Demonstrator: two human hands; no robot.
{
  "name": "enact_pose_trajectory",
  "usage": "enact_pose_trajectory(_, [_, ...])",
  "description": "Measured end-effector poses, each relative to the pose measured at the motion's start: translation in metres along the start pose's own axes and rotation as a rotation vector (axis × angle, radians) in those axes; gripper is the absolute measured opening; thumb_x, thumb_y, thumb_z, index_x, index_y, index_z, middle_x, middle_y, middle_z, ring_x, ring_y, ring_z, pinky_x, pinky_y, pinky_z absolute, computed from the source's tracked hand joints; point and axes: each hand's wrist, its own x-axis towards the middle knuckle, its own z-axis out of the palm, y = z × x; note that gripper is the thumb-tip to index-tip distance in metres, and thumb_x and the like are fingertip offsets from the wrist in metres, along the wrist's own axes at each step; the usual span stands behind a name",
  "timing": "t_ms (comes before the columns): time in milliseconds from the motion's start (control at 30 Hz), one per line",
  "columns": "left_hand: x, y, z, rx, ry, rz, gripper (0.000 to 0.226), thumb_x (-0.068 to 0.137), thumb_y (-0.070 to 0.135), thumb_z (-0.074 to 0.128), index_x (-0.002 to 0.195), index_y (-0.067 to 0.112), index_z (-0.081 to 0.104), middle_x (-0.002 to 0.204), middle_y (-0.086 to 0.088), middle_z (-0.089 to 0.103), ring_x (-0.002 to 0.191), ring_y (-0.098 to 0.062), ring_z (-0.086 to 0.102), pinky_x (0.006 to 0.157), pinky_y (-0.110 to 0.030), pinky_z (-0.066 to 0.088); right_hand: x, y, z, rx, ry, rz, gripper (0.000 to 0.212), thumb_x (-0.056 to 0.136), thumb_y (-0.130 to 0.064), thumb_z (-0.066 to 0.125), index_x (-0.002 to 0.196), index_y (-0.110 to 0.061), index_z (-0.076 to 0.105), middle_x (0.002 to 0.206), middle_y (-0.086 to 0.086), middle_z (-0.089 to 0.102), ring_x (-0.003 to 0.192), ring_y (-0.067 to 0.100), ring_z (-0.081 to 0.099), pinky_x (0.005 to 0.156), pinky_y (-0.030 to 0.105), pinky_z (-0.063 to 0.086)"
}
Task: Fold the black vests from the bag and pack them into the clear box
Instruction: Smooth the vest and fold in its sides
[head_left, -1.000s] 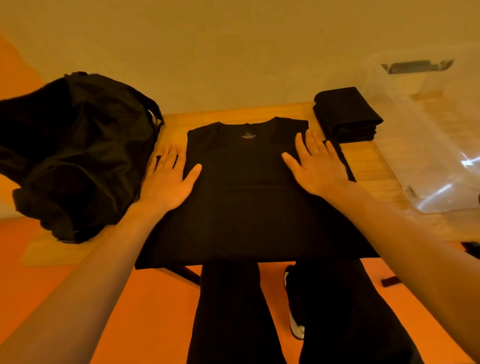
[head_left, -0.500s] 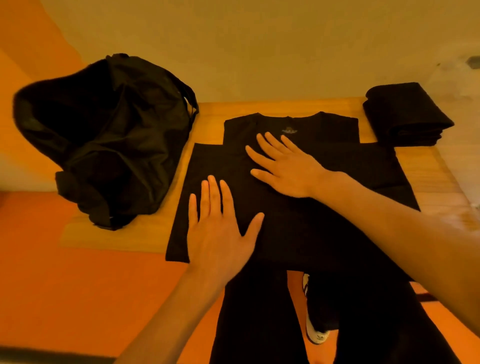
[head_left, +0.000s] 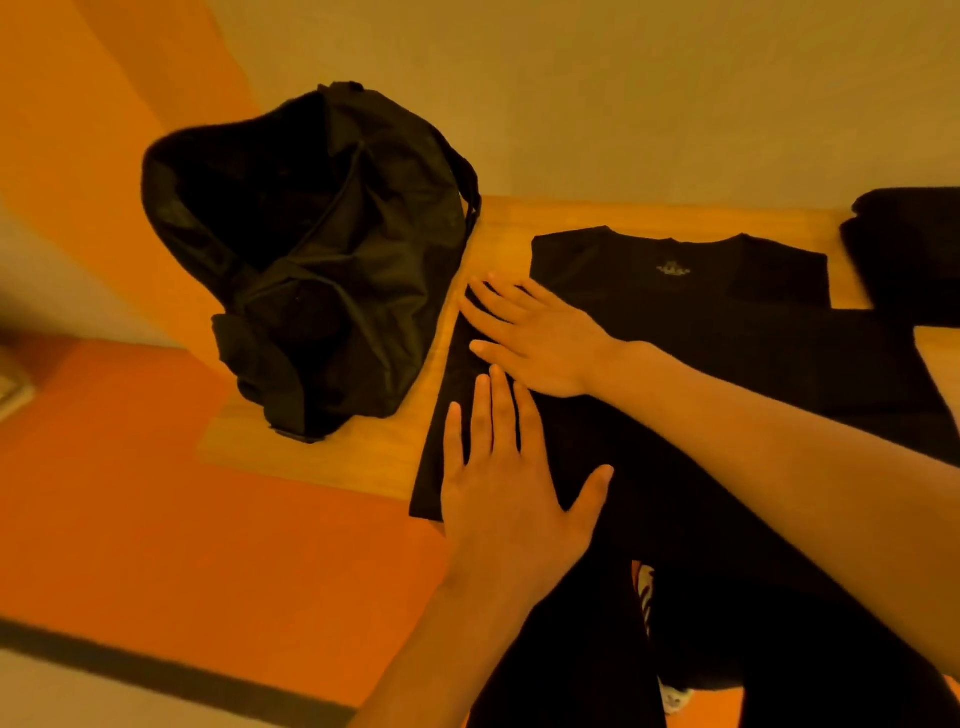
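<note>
Your left hand (head_left: 514, 509) and right hand (head_left: 545, 338) press flat, fingers straight, on the left edge of the soft black cloth vest (head_left: 727, 338). It runs long, away from you.

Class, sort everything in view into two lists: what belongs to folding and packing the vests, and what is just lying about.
Job: black vest, folded vests, black bag, left hand, right hand.
Just there: wooden table, shoe.
</note>
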Motion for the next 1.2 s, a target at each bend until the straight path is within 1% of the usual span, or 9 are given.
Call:
enact_pose_trajectory(233, [-0.005, 0.003, 0.003, 0.018, -0.01, -0.102, 0.097, 0.088, 0.085, 0.013, 0.163, 0.023, 0.014, 0.167, -0.026, 0.0, 0.154, -0.045, -0.007, 0.123, -0.061, 0.006, 0.024, 0.01, -0.003, 0.027, -0.038, 0.09, 0.068, 0.106, -0.055, 0.011, 0.161, -0.02, -0.009, 0.169, 0.0, -0.011, 0.154, 0.014, -0.014, 0.126, 0.04, -0.006])
enact_pose_trajectory(367, [-0.014, -0.006, 0.005, -0.036, 0.019, -0.158, 0.098, 0.087, 0.088, 0.012, 0.162, 0.026, 0.018, 0.165, -0.03, 0.001, 0.155, -0.042, -0.001, 0.124, -0.056, 0.013, 0.025, 0.012, -0.008, 0.015, -0.046, 0.096, 0.068, 0.106, -0.056, 0.009, 0.16, -0.019, -0.01, 0.169, 0.003, -0.011, 0.154, 0.017, -0.016, 0.125, 0.041, -0.01])
enact_pose_trajectory(467, [-0.022, -0.014, 0.002, -0.059, 0.024, -0.154, 0.097, 0.089, 0.086, 0.008, 0.163, 0.024, 0.012, 0.167, -0.026, -0.003, 0.156, -0.037, -0.007, 0.126, -0.052, 0.008, -0.009, 0.005, -0.022, 0.086, 0.189, 0.069, 0.067, 0.107, -0.053, 0.014, 0.16, -0.02, -0.009, 0.169, 0.005, -0.01, 0.155, 0.019, -0.015, 0.126, 0.041, -0.01])
enact_pose_trajectory(567, [-0.013, -0.005, -0.011, -0.172, 0.041, -0.129, 0.094, 0.091, 0.081, 0.007, 0.163, 0.021, 0.001, 0.167, -0.022, -0.011, 0.155, -0.035, -0.014, 0.126, -0.048, -0.001, -0.091, 0.002, -0.027, 0.14, 0.337, 0.228, 0.065, 0.107, -0.054, 0.014, 0.162, -0.021, 0.001, 0.169, 0.003, -0.007, 0.154, 0.017, -0.016, 0.124, 0.037, -0.012])
enact_pose_trajectory(667, [0.011, 0.023, -0.021, -0.225, 0.037, 0.03, 0.086, 0.096, 0.071, 0.005, 0.163, 0.019, 0.002, 0.168, -0.017, -0.012, 0.155, -0.035, -0.014, 0.127, -0.048, -0.003, -0.196, 0.019, -0.012, 0.163, 0.245, 0.557, 0.073, 0.102, -0.062, 0.009, 0.161, -0.02, 0.01, 0.169, 0.002, -0.003, 0.153, 0.014, -0.018, 0.123, 0.035, -0.013])
enact_pose_trajectory(767, [0.041, 0.067, -0.016, -0.247, -0.04, 0.279, 0.075, 0.102, 0.063, 0.007, 0.163, 0.019, 0.005, 0.17, -0.01, -0.011, 0.155, -0.032, -0.014, 0.127, -0.047, -0.004, -0.274, 0.025, 0.012, 0.182, 0.077, 0.769, 0.095, 0.085, -0.072, -0.009, 0.161, -0.017, 0.005, 0.168, 0.001, -0.009, 0.152, 0.014, -0.022, 0.121, 0.032, -0.015])
enact_pose_trajectory(933, [0.094, 0.16, 0.004, -0.062, -0.147, 0.754, 0.063, 0.108, 0.052, 0.018, 0.163, 0.024, 0.008, 0.171, -0.006, -0.008, 0.157, -0.024, -0.01, 0.128, -0.047, 0.003, -0.316, 0.017, 0.044, 0.107, 0.117, 0.865, 0.088, 0.09, -0.072, -0.015, 0.159, -0.018, -0.007, 0.168, 0.005, -0.011, 0.153, 0.016, -0.018, 0.121, 0.031, -0.018])
enact_pose_trajectory(1100, [0.135, 0.196, 0.012, 0.054, -0.18, 0.913, 0.066, 0.106, 0.058, 0.017, 0.163, 0.028, 0.005, 0.171, 0.0, -0.005, 0.157, -0.018, -0.009, 0.128, -0.041, -0.002, -0.312, 0.018, 0.053, 0.089, 0.212, 0.894, 0.085, 0.097, -0.067, -0.003, 0.161, -0.011, 0.004, 0.169, 0.008, -0.001, 0.155, 0.017, -0.009, 0.127, 0.042, -0.003])
enact_pose_trajectory(1200, [0.141, 0.201, 0.013, 0.069, -0.165, 0.894, 0.072, 0.102, 0.064, 0.016, 0.163, 0.028, 0.003, 0.171, 0.004, -0.005, 0.156, -0.013, -0.008, 0.128, -0.04, -0.001, -0.319, 0.014, 0.054, 0.099, 0.215, 0.887, 0.084, 0.099, -0.066, -0.002, 0.161, -0.01, 0.002, 0.169, 0.008, -0.002, 0.156, 0.019, -0.009, 0.127, 0.045, 0.004])
